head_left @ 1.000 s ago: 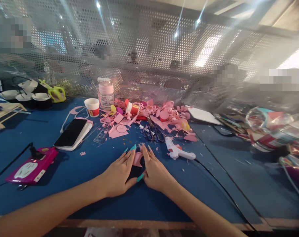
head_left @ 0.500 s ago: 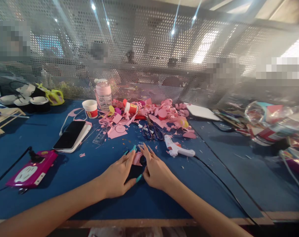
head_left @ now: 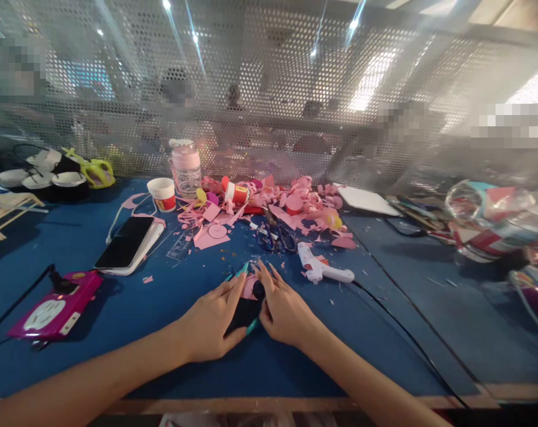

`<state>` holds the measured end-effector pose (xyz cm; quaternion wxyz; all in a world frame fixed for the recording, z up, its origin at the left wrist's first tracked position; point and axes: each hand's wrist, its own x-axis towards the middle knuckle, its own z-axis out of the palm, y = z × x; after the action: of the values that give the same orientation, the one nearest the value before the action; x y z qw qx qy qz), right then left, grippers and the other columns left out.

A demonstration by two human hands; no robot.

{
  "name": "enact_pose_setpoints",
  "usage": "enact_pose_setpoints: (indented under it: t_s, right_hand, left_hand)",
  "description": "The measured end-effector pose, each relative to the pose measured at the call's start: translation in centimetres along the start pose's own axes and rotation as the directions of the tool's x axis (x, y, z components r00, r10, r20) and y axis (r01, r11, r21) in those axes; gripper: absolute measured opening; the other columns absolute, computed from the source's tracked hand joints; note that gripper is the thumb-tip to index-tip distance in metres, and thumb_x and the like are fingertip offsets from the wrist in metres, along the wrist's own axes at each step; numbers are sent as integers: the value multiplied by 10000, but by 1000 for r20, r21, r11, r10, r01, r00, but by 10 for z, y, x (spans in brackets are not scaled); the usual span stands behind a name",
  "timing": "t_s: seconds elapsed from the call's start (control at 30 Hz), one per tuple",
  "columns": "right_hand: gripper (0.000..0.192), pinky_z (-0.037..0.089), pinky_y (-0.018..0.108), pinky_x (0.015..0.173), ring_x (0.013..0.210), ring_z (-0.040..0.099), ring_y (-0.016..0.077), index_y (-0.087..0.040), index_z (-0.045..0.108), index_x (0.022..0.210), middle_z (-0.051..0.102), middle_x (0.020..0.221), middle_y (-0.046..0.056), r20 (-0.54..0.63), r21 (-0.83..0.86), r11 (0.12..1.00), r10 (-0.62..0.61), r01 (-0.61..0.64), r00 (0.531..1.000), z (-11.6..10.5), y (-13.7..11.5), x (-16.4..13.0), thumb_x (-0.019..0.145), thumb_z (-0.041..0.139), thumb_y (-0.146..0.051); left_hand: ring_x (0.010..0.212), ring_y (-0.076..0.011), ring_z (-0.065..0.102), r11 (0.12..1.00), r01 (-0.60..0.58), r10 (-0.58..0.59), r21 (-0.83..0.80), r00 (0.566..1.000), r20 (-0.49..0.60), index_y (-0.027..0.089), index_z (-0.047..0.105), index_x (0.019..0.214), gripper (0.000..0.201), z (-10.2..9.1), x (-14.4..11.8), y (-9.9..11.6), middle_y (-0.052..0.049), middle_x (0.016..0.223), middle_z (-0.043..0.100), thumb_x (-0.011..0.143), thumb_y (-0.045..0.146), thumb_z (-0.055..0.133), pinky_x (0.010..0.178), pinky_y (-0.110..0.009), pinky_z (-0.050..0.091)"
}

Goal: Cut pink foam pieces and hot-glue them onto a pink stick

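A small pink and black paper piece [head_left: 249, 289] lies on the blue table between my hands, with a dark round part at its right side. My left hand [head_left: 209, 320] holds its left side, fingers stretched forward and the thumb at the near edge. From the right, my right hand [head_left: 286, 308] presses on the piece with its fingers held close together. Long turquoise nails show on the left hand. Much of the piece is hidden beneath my fingers. Just beyond are dark-handled scissors [head_left: 275, 237], and a white glue gun [head_left: 324, 268] lies to the right.
Pink paper scraps [head_left: 290, 204] are heaped at the back, beside paper cups [head_left: 162, 198] and a pink-lidded bottle [head_left: 186, 169]. At left are a phone [head_left: 125, 242] and a magenta power strip [head_left: 57, 305]. The glue gun's cord [head_left: 402, 332] runs to the front edge.
Both hands stay around the piece with almost the same grip. The view has shifted very slightly.
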<state>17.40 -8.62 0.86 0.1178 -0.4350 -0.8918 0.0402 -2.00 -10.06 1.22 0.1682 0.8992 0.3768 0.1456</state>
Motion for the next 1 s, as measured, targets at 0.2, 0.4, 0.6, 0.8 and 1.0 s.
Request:
enact_pose_setpoints:
  t_s: [0.2,0.4,0.6,0.8,1.0]
  right_hand:
    - [811,255,443,1036,1177,399,249,50,23,1339,482,1221,204,-21,50,999,-1,2,1000,2,0,0,637,396,-110]
    - [800,265,424,1032,1161,414,250,68,59,1334,532,1156,208,-33,39,999,11,-10,999,1,-1,1,630,395,-111]
    - [810,268,450,1023,1122,454,256,56,38,1337,542,1144,205,-45,52,999,-1,4,999,3,0,1,625,388,-107]
    - [803,262,423,1033,1150,426,249,81,75,1326,575,1089,201,-59,44,999,9,-6,998,5,0,0,615,396,-108]
    - [805,269,445,1023,1112,462,259,62,57,1335,557,1123,199,-48,49,999,14,-12,999,5,1,0,626,394,-117]
  left_hand:
    - [1146,-183,462,977,56,-72,-208,995,-69,221,-83,1358,635,-10,10,-19,-76,1241,508,879,279,330,925,-383,402]
    - [1313,-208,85,982,103,-128,-156,978,-166,236,32,1361,570,-12,37,-47,-99,1429,182,882,263,340,1042,-472,147]
    - [1287,-253,-140,999,37,-37,-17,999,12,287,-63,1356,671,-13,60,-55,-85,1444,-54,847,475,332,996,-572,9]
    - [1292,-230,-139,997,-30,25,72,997,67,253,-56,1362,645,-14,68,-53,-81,1446,-43,852,512,243,1018,-527,-9]
    - [1316,-223,-28,987,-29,35,160,999,-35,210,21,1368,588,-12,61,-50,-104,1446,85,879,438,255,1037,-499,49]
